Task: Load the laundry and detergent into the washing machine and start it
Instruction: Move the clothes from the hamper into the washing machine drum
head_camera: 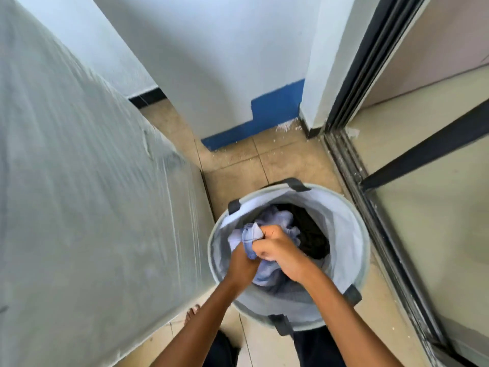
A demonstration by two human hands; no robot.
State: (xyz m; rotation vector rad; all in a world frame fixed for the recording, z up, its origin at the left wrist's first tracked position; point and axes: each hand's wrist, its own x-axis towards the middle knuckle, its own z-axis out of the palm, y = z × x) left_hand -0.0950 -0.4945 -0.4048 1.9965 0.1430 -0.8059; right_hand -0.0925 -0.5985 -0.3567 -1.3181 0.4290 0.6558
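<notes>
On the far left I see a large grey-white block wrapped in clear plastic (79,194) filling that side of the view; I cannot tell what it is. Just beside its near corner a bare foot (191,312) stands on the beige floor tiles (238,160). Further in, the left hand (242,263) is curled round a bunched light blue cloth (250,233), and the right hand (280,250), touching it from the right, also grips that cloth in curled fingers. Both hands sit inside the mouth of a round grey laundry basket (357,234) with dark handles, standing on the floor in front of me. A dark garment (315,239) lies in the basket to the right of the hands. Beyond the basket, a blue painted band (264,120) runs along the foot of the white wall. On the right, a dark sliding-door track (370,207) runs from near to far.
</notes>
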